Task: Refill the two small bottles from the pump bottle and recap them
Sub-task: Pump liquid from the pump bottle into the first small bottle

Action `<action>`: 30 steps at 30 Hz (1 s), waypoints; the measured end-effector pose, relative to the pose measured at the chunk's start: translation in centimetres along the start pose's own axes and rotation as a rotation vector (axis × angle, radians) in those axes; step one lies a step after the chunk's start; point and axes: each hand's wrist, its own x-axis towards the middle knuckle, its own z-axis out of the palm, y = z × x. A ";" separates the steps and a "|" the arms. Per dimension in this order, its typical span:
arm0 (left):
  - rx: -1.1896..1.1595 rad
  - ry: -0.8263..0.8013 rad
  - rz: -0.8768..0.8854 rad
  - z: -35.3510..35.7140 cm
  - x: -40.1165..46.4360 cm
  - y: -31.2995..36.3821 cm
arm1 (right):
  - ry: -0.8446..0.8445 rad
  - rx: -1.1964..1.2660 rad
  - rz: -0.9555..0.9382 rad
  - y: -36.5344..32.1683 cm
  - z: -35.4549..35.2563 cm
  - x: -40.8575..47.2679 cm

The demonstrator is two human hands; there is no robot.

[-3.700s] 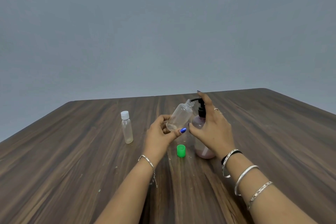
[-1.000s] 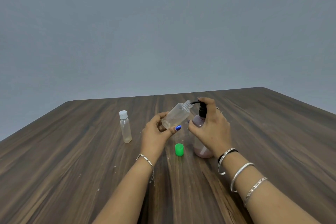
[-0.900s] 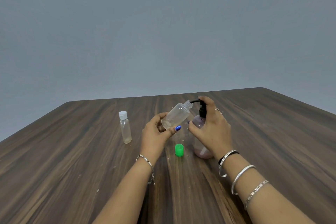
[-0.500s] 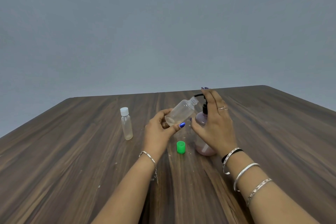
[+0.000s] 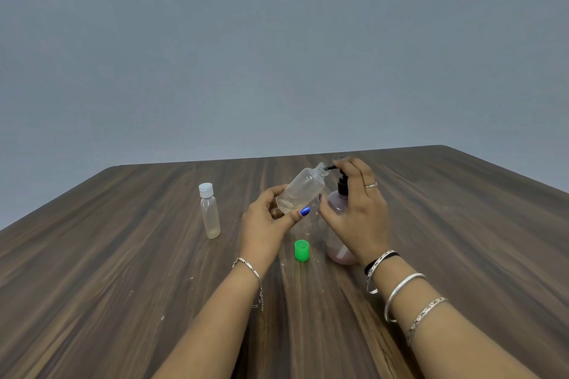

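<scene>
The person's left hand [image 5: 264,224] grips an uncapped clear small bottle [image 5: 303,191] by its base, thumb and fingers closed around it, and holds it tilted above the wooden table [image 5: 123,255] with its open neck pointing up and to the right. The neck meets the black spout of the pump bottle [image 5: 337,209], which stands upright on the table just right of centre, pinkish liquid showing in its lower part. The right hand [image 5: 358,212] wraps over the pump bottle, fingers curled on top of the pump head and thumb against the bottle's shoulder; whether the head is pressed down is hard to tell. A green cap [image 5: 301,250] sits on the table between the two wrists, just left of the pump bottle's base. The second small bottle [image 5: 210,215], with a white cap on, stands upright well to the left, apart from both hands.
</scene>
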 end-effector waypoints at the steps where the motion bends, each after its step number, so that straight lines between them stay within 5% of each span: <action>1: -0.003 0.000 -0.005 0.0 -0.1 -0.1 | 0.012 0.010 -0.001 0.0 0.0 0.0; 30: -0.022 -0.019 -0.010 0.4 0.1 -0.5 | 0.039 -0.029 -0.045 0.2 0.2 -0.2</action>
